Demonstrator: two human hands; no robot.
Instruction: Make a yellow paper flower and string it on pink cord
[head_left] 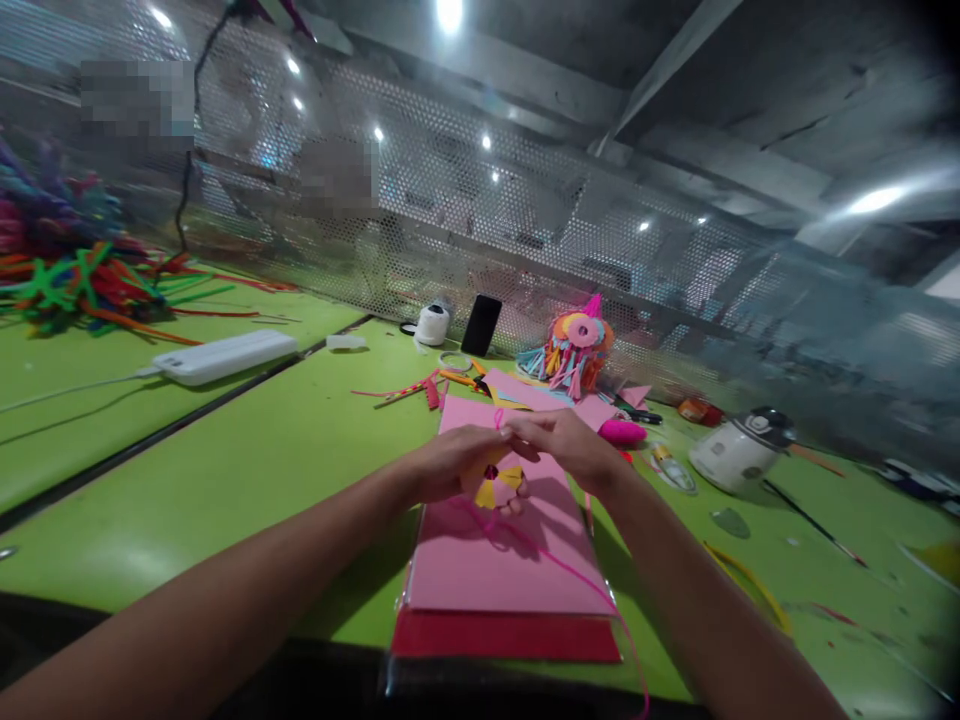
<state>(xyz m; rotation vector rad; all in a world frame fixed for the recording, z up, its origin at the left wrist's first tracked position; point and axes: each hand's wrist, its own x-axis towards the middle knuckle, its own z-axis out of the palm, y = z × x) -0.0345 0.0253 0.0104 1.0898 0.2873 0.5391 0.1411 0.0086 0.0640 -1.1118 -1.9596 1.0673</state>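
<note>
My left hand (452, 462) is closed around a small yellow and pink paper flower (500, 490) with a dark pink centre. Its fingertips show below the flower. Over the flower's top, my right hand (568, 442) has its fingers pinched close to my left thumb, near a small loop of pink yarn; what lies between the fingertips is partly hidden. The pink yarn (559, 567) trails from beneath the flower across the pink paper sheet (499, 582) and off the front edge. Both hands are above the sheet, which lies over a red sheet (506, 638).
A tasselled paper ornament (581, 345) stands behind my hands, near a black phone (481, 325) and a white thread roll (433, 325). A white power strip (229, 357) and pipe cleaners (90, 290) are left. A white and black pot-shaped container (739, 450) stands right. Perforated mesh (450, 200) borders the table.
</note>
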